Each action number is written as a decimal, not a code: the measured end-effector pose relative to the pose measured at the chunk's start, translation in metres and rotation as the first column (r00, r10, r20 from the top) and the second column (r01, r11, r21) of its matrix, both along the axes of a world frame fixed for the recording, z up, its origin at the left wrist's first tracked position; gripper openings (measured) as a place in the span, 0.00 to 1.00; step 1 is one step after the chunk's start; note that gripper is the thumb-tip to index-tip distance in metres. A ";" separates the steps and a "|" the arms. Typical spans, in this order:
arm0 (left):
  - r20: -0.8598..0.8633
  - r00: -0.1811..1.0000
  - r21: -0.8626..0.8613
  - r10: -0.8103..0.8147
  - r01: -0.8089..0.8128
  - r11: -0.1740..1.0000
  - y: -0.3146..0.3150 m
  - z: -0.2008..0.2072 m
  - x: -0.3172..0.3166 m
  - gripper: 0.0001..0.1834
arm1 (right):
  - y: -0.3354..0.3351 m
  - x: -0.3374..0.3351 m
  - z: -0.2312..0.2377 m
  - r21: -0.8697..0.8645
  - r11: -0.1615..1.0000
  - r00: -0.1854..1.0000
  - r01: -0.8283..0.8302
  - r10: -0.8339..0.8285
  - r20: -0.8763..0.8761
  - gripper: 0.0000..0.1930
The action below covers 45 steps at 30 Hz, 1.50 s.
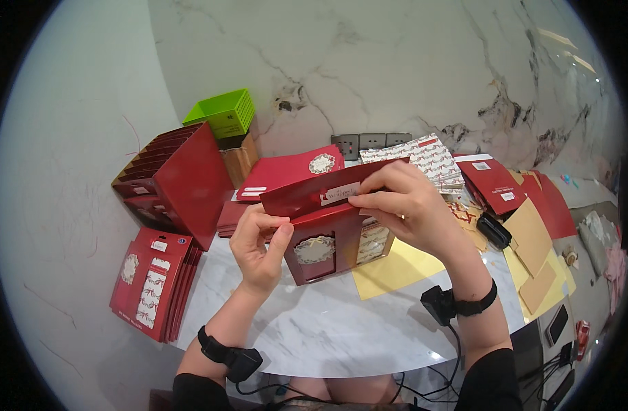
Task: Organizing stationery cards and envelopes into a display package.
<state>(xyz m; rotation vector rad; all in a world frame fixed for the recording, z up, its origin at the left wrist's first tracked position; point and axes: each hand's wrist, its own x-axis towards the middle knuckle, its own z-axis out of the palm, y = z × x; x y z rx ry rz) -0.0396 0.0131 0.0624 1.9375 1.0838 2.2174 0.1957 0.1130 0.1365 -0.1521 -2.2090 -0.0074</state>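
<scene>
In front of me a thin red display box (346, 240) stands upright on the marble-topped table. Its front has a lace-like white emblem on the left and a patterned window on the right. The top flap (297, 195) is raised, with a white label on its face. My left hand (260, 250) is closed around the box's upper left corner, thumb in front. My right hand (404, 205) pinches the flap and top edge on the right side, its fingers partly hiding the label.
A red rack with slots (190, 185) and a green basket (225, 113) are at the back left. Similar red boxes (153, 281) lean at the left edge. Behind are red folders (286, 168) and patterned cards (423, 161). Yellow sheets (403, 270) and a black case (493, 229) lie right.
</scene>
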 end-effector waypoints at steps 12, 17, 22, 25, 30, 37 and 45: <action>0.080 0.996 0.183 -0.043 0.027 0.983 0.000 -0.016 0.008 0.09 | -0.004 0.007 0.007 -0.067 0.998 0.998 0.014 -0.010 0.061 0.06; 0.086 0.996 0.160 -0.024 0.010 0.987 0.000 -0.016 0.012 0.10 | -0.005 0.002 0.000 -0.104 0.994 0.998 0.037 -0.032 0.048 0.05; 0.240 0.966 0.118 0.094 -0.125 0.985 0.000 -0.011 0.022 0.08 | 0.001 0.000 -0.005 -0.069 0.997 0.999 0.020 -0.018 0.026 0.05; 0.332 0.935 0.050 0.125 -0.150 0.987 0.003 -0.006 0.022 0.12 | -0.004 -0.004 -0.004 -0.053 0.997 0.999 0.047 -0.046 0.018 0.05; 0.471 0.880 -0.002 0.057 -0.064 0.998 0.006 -0.002 0.025 0.13 | -0.008 -0.005 -0.003 -0.036 0.995 0.994 0.089 -0.086 0.072 0.08; 0.482 0.873 0.064 0.082 -0.128 0.990 0.005 -0.006 0.033 0.06 | -0.027 -0.015 -0.002 0.045 0.984 0.982 0.174 -0.176 0.066 0.09; 0.463 0.887 0.126 -0.007 -0.058 0.990 0.005 -0.007 0.037 0.07 | -0.030 -0.035 -0.012 0.171 0.984 0.998 0.044 -0.035 -0.055 0.13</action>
